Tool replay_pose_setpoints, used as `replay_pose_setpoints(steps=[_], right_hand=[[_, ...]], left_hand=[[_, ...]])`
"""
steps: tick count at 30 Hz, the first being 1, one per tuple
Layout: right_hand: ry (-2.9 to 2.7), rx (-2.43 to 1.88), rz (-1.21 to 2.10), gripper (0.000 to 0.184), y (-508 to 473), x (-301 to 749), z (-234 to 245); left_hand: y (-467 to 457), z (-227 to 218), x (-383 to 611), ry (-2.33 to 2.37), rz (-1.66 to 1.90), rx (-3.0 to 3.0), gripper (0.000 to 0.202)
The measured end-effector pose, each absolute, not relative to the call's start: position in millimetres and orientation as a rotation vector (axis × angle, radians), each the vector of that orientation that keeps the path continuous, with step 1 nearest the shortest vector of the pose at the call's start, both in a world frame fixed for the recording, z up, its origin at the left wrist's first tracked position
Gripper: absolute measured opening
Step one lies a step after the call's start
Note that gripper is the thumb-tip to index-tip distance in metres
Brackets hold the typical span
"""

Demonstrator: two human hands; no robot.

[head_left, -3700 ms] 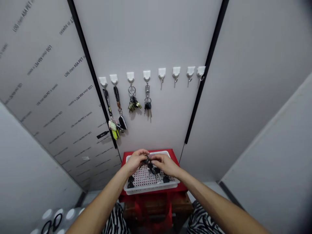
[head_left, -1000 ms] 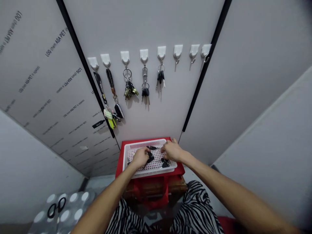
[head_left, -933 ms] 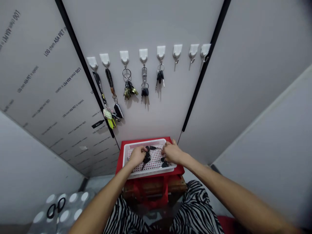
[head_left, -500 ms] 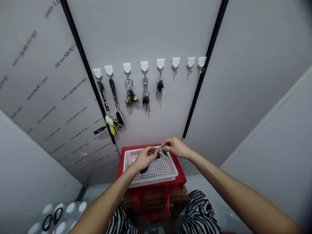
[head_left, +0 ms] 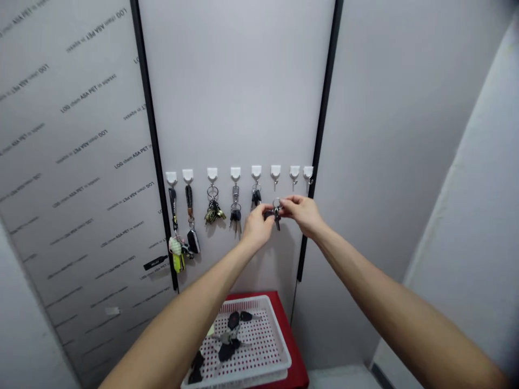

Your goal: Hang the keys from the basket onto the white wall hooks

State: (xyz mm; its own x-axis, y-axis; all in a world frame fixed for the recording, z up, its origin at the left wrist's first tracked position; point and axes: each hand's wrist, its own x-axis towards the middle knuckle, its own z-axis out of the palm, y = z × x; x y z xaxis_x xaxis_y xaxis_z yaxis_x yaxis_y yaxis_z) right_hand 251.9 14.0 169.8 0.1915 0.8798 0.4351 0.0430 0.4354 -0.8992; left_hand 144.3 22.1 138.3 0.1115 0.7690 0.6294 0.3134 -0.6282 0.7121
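Observation:
Both hands are raised to the wall, holding one bunch of keys (head_left: 277, 212) between them. My right hand (head_left: 303, 214) pinches the metal ring at the top of the bunch. Dark key heads are gripped in the closed fingers of my left hand (head_left: 258, 225). Just above the ring is a bare white hook (head_left: 275, 172). To the left, a hook (head_left: 256, 173) carries black-headed keys (head_left: 255, 198), partly hidden behind my left hand. Two more bare hooks, a white one (head_left: 294, 173) and the last one (head_left: 308, 173), are on the right.
Further left hang black keys (head_left: 235, 215), brass-coloured keys (head_left: 214, 212), a strap with a fob (head_left: 193, 241) and a lanyard with a yellow-green tag (head_left: 178, 262). Below, a white perforated basket (head_left: 279, 346) with several loose keys (head_left: 227, 350) stands on a red surface (head_left: 298, 363).
Both hands have risen from the basket to the hooks, bringing the bunch of keys along. The camera view has tilted upward, and the loose keys in the basket now show.

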Motion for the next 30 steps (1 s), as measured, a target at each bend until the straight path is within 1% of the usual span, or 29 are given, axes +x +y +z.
replay_pose_setpoints(steps=[3, 6, 10, 12, 15, 17, 19, 22, 24, 27, 30], right_hand=[[-1.216, -0.924, 0.656, 0.006, 25.6, 249.9, 194.6], [-1.186, -0.981, 0.583, 0.006, 40.7, 247.2, 205.6], [-1.215, -1.181, 0.456, 0.006, 57.5, 249.6, 204.7], [-1.305, -1.26, 0.322, 0.012, 59.0, 254.5, 196.5], [-1.389, -1.308, 0.068, 0.028, 49.9, 260.9, 167.2], [-1.437, -1.345, 0.026, 0.033, 38.0, 259.2, 133.3], [-1.569, -1.384, 0.14, 0.031, 23.1, 250.4, 89.2], [-1.852, -1.386, 0.391, 0.018, 0.5, 227.4, 17.3], [-2.024, -1.384, 0.487, 0.018, -10.0, 210.9, -22.4], [-2.304, -1.424, 0.455, 0.028, -16.3, 192.6, -57.3], [-2.454, -1.484, 0.393, 0.03, -16.8, 183.7, -67.0]], left_hand=[[20.0, 168.8, 148.7, 1.193, 1.543, 2.168, 0.027], [20.4, 186.0, 151.9, 1.317, 1.536, 2.235, 0.033], [15.3, 187.3, 147.9, 1.319, 1.509, 2.241, 0.035], [8.7, 175.4, 136.9, 1.258, 1.478, 2.251, 0.034], [-0.7, 137.1, 107.8, 1.22, 1.37, 2.195, 0.032], [-4.4, 98.4, 84.3, 1.271, 1.249, 2.106, 0.03], [-7.4, 52.4, 62.8, 1.351, 1.096, 2.004, 0.029], [-13.5, -15.2, 42.1, 1.463, 0.913, 1.901, 0.026], [-18.0, -49.5, 37.6, 1.558, 0.807, 1.881, 0.025], [-23.5, -77.9, 39.4, 1.637, 0.683, 1.923, 0.024], [-26.5, -85.2, 42.2, 1.63, 0.645, 1.988, 0.023]])
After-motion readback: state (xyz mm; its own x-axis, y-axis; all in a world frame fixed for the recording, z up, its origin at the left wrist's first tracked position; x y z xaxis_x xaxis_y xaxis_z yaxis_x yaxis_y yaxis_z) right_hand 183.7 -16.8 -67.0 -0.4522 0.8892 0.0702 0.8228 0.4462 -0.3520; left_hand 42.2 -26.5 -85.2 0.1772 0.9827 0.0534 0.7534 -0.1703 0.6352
